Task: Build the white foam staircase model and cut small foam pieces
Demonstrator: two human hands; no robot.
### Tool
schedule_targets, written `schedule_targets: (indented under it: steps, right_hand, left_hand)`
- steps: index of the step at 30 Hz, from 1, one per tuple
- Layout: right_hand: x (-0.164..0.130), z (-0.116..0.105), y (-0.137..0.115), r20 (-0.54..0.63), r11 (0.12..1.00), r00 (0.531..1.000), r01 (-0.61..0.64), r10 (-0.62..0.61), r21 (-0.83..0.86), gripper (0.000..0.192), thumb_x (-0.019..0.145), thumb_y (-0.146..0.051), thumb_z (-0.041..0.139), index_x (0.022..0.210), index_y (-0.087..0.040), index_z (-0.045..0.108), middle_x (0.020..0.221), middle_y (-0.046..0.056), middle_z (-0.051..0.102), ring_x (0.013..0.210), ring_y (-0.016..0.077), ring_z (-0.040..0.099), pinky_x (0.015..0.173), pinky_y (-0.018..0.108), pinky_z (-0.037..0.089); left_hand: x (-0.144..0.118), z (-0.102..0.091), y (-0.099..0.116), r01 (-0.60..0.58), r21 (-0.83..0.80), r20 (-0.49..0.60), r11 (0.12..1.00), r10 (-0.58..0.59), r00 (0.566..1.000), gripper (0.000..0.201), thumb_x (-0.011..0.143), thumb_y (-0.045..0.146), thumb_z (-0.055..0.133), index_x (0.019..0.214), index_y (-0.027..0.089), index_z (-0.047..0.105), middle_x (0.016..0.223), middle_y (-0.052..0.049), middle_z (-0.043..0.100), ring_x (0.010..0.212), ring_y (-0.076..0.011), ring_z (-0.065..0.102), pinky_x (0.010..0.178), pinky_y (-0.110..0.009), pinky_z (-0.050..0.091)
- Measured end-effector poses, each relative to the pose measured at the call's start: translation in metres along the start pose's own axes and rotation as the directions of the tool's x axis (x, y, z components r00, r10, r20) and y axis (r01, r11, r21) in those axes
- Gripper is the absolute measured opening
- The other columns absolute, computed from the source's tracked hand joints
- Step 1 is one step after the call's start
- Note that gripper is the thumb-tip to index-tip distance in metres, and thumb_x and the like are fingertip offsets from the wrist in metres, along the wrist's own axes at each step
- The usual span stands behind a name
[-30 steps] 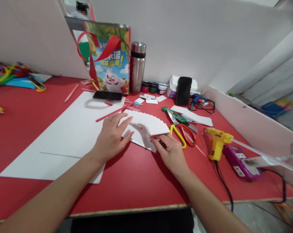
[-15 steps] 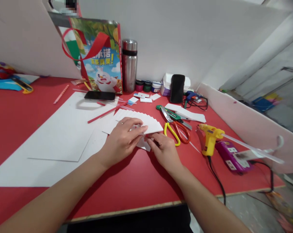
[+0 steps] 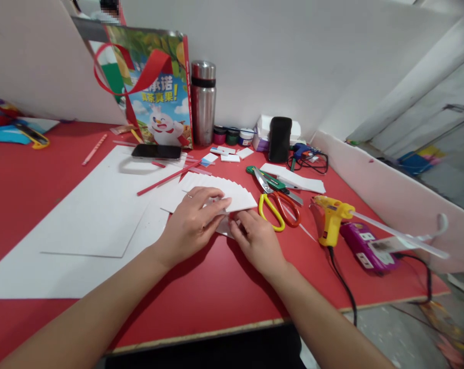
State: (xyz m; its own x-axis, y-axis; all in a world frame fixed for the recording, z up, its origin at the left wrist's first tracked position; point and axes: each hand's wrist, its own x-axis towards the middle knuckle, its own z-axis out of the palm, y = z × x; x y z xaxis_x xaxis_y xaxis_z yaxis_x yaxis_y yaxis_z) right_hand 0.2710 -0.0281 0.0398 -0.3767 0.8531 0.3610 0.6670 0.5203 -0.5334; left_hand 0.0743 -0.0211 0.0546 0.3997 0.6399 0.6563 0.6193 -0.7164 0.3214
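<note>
A row of overlapping white board pieces (image 3: 235,191), stepped like stairs, lies in the middle of the table. My left hand (image 3: 195,218) is closed on its near edge, thumb and fingers pinching the board. My right hand (image 3: 257,238) sits just below its right end, fingers curled together; what they pinch, if anything, is hidden. Under and between the hands shows a small white piece (image 3: 225,228), partly covered. To the right of my right hand lie scissors (image 3: 272,205) with one yellow and one red-orange handle, across a green utility knife (image 3: 274,180).
A large white board sheet (image 3: 82,215) covers the left. A yellow glue gun (image 3: 334,215) with a long stick stands at right by a purple box (image 3: 368,248). Behind are a phone (image 3: 156,151), a steel flask (image 3: 203,105), a printed bag (image 3: 163,102) and paint jars (image 3: 232,136).
My right fingers have shifted slightly under the board's right end, and less of the small white piece shows. The left hand keeps its hold. The view has moved slightly.
</note>
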Motion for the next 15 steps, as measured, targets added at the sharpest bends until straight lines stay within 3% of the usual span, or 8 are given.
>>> schedule_targets:
  steps: [10,15]
  right_hand:
    - [0.0,0.0026,-0.0003,-0.019,0.998,0.999,0.05,-0.049,0.044,0.019,0.101,-0.021,0.049,0.105,-0.017,0.067,0.097,0.01,0.067,0.086,0.0216,0.064,0.078,0.031,0.05]
    - [0.0015,0.0052,-0.0002,-0.022,0.999,0.999,0.035,-0.034,0.041,0.016,0.099,-0.017,0.051,0.1,-0.018,0.067,0.092,0.008,0.069,0.082,0.0208,0.064,0.074,0.03,0.048]
  left_hand:
    - [-0.0024,0.0013,-0.0001,0.004,-0.006,-0.021,1.0,-0.004,1.0,0.034,0.094,0.009,0.058,0.127,0.017,0.062,0.12,-0.014,0.063,0.114,-0.0255,0.057,0.099,-0.045,0.049]
    - [-0.0021,0.0023,0.0005,0.013,-0.025,-0.032,1.0,-0.014,0.999,0.033,0.093,0.009,0.058,0.125,0.017,0.063,0.12,-0.014,0.063,0.113,-0.026,0.057,0.099,-0.045,0.049]
